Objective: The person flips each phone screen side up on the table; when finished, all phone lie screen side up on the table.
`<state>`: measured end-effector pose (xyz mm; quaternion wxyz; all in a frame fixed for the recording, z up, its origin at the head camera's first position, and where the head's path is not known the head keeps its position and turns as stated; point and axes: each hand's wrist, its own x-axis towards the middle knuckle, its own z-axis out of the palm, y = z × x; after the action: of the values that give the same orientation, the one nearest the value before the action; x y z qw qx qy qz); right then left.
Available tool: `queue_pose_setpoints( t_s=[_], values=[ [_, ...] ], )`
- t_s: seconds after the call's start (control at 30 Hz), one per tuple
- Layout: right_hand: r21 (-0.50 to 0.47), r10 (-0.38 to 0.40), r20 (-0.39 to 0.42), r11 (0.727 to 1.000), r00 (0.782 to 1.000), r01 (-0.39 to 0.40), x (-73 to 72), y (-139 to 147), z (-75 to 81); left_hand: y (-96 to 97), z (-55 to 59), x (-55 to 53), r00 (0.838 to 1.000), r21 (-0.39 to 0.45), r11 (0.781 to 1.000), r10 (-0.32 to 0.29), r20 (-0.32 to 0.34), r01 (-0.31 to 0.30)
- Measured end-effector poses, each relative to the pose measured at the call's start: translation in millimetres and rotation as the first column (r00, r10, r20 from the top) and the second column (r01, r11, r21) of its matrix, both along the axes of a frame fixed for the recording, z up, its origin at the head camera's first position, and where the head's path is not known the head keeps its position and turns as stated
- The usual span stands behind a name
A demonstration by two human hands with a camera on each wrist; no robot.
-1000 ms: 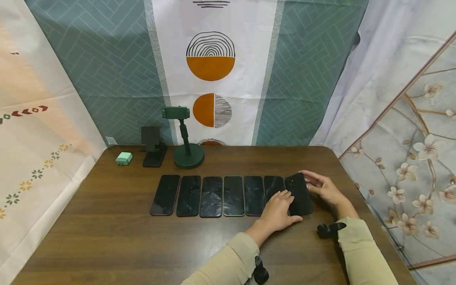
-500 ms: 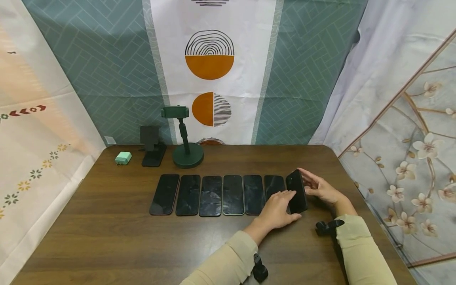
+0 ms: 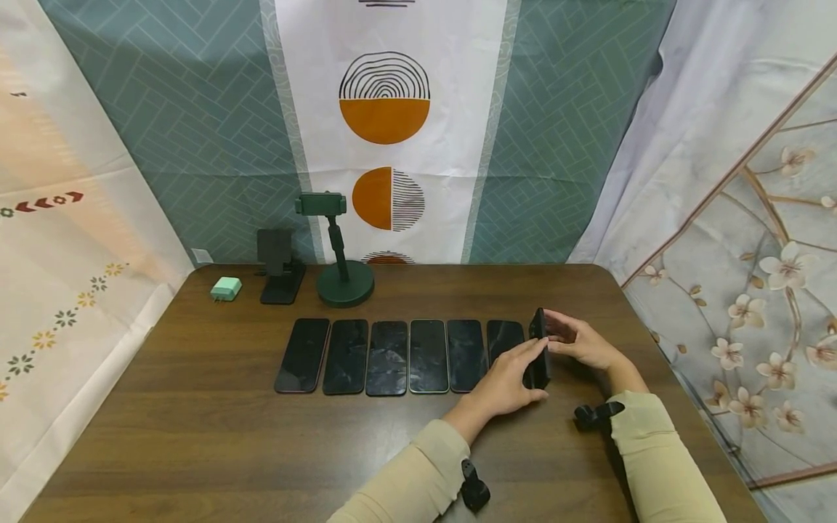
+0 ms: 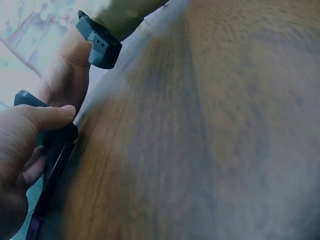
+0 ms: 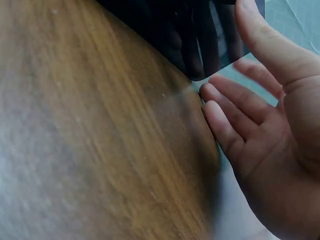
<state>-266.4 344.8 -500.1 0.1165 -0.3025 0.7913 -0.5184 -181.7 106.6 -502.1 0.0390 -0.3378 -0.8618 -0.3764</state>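
Observation:
A black smartphone [image 3: 540,372] stands tilted up on its long edge at the right end of a row of phones. My left hand [image 3: 502,385] holds it from the left, fingers at its raised edge and thumb by its near end. From the right, my right hand [image 3: 583,344] holds the far part between thumb and fingers. The right wrist view shows the thumb at the edge of the glossy screen [image 5: 155,30], the other fingers loosely extended. Beside it lies a dark phone [image 3: 503,338], partly hidden by my left hand.
Several more dark phones, such as one at the left end [image 3: 303,356], lie side by side on the wooden table [image 3: 261,450]. Behind them stand a green phone stand [image 3: 345,285], a black stand [image 3: 281,280] and a mint-green charger plug [image 3: 226,288]. Fabric hangs around the table.
The rightmost phone has tipped up from a slant to nearly upright, its right edge swinging left. My right hand has moved slightly left with it, and my left fingers have risen along it.

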Motion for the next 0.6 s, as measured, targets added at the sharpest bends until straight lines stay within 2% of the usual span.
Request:
queue_pose_setpoints(
  t_s=[0.1, 0.2, 0.3, 0.47, 0.6],
  values=[
    [0.111, -0.047, -0.011, 0.993, 0.999, 0.047, 0.9, -1.0, 4.3, 0.4, 0.5, -0.8, 0.999, 0.063, 0.998, -0.032, 0.043, 0.029],
    [0.182, -0.069, -0.018, 0.981, 0.997, 0.071, 1.2, -1.2, 7.0, 1.4, -0.2, -0.8, 0.992, 0.136, 0.989, -0.074, 0.099, 0.061],
    [0.202, -0.084, -0.022, 0.975, 0.996, 0.087, 1.4, -0.7, 7.2, 2.4, -1.3, 0.5, 0.987, 0.169, 0.983, -0.089, 0.131, 0.066],
    [0.218, -0.131, -0.060, 0.966, 0.990, 0.141, 5.1, 0.8, 5.8, 3.5, -1.4, 2.2, 0.989, 0.142, 0.989, -0.063, 0.135, 0.044],
    [0.192, -0.161, -0.098, 0.965, 0.982, 0.177, 6.1, 3.2, 2.3, 3.9, -0.9, 2.4, 0.990, 0.135, 0.990, -0.053, 0.132, 0.035]
  ],
)
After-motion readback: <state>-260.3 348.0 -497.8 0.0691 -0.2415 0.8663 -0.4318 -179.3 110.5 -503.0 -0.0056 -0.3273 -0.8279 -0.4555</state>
